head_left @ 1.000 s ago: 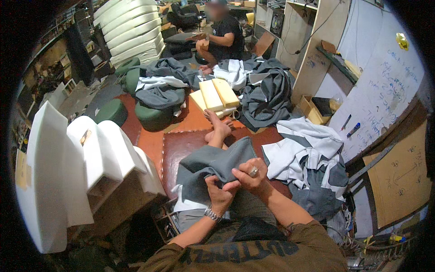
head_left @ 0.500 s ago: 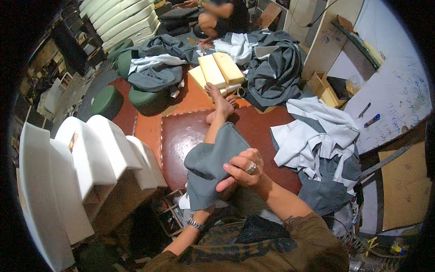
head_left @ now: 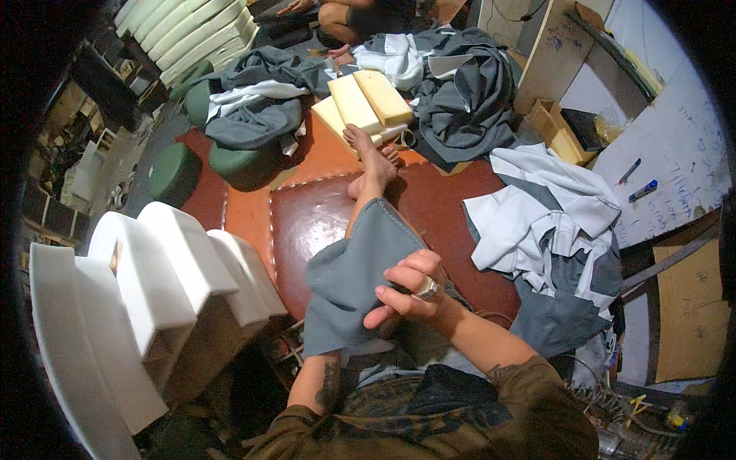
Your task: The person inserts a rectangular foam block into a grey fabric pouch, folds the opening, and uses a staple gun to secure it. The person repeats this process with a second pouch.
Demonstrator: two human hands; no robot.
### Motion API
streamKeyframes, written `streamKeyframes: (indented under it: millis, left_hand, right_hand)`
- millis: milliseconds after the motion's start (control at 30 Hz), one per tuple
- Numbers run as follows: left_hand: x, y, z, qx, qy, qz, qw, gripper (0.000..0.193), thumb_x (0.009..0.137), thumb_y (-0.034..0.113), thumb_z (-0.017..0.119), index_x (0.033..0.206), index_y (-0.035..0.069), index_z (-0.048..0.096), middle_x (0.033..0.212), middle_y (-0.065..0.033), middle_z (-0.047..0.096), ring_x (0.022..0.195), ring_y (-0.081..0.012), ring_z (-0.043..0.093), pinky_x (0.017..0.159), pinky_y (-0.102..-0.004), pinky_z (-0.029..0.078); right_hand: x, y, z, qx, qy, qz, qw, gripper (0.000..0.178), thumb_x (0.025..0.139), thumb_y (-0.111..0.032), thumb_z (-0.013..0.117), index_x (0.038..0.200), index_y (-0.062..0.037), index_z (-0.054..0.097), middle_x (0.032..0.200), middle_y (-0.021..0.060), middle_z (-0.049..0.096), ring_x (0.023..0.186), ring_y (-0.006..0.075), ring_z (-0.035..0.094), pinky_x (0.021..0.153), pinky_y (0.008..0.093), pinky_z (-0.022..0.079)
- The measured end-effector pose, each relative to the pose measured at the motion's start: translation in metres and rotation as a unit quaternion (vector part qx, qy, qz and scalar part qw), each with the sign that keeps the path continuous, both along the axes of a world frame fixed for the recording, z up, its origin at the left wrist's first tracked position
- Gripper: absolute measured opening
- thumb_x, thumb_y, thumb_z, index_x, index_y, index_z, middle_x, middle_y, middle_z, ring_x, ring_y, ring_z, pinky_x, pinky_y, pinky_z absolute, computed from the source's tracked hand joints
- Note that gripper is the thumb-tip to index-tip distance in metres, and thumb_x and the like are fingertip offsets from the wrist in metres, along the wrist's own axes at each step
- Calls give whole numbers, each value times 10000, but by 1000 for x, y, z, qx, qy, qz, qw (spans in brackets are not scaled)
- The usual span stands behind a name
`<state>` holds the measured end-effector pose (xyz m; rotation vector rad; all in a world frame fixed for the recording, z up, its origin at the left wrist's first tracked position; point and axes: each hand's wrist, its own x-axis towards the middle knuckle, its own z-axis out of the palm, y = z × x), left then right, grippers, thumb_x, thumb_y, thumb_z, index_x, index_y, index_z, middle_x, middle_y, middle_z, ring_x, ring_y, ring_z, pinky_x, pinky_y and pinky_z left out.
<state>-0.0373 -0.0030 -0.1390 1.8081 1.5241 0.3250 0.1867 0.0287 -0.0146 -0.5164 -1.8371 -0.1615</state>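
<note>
A grey sewn fabric cover (head_left: pixel 345 287) with a stitched edge hangs over my lap and outstretched leg. My right hand (head_left: pixel 412 291), wearing a ring, grips the cover's right side with curled fingers. My left forearm (head_left: pixel 316 379) goes up under the cover's lower edge. The left hand itself is inside or behind the cloth, so its fingers are hidden. Beneath my bare leg (head_left: pixel 374 178) lies a brown padded leather-like mat (head_left: pixel 307 218).
White moulded foam pieces (head_left: pixel 126 287) stand at left. Grey-and-white sewn covers (head_left: pixel 548 207) lie at right. Yellow foam blocks (head_left: pixel 356 103), green round cushions (head_left: pixel 175 172) and heaped grey fabric (head_left: pixel 468 107) lie ahead. Another person (head_left: pixel 345 19) sits at the far side.
My left arm has pushed farther up into the cover; its wristwatch, visible before, is now hidden. My right hand keeps its grip. The view has shifted slightly.
</note>
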Motion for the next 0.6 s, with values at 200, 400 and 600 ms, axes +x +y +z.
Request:
streamKeyframes:
  millis: [200,400,600]
  left_hand:
    - [-12,-2,22,30,-128,120,984,512,1028,331,581,1412,-2,516,1402,-158,557,1298,-336,542,1101,-457,440]
    - [-18,-31,45,42,-280,245,927,528,1043,356,554,1434,5,506,1435,-145,543,1319,-330,535,1112,-465,437]
    - [-14,-64,68,24,-381,303,873,545,1058,382,528,1457,13,497,1469,-133,529,1340,-324,527,1123,-472,433]
  right_hand:
    - [-2,-7,-2,-7,-45,-28,999,425,886,-591,744,1219,-333,684,1217,-66,647,1099,216,524,945,401,471]
    - [-6,-15,-18,-16,-93,-32,995,461,943,-603,657,1344,-375,658,1467,-107,602,1265,243,474,1143,459,362]
    - [-13,-16,-59,-34,-105,17,994,660,940,-617,642,1527,-344,513,1623,-49,473,1564,345,257,1296,576,112]
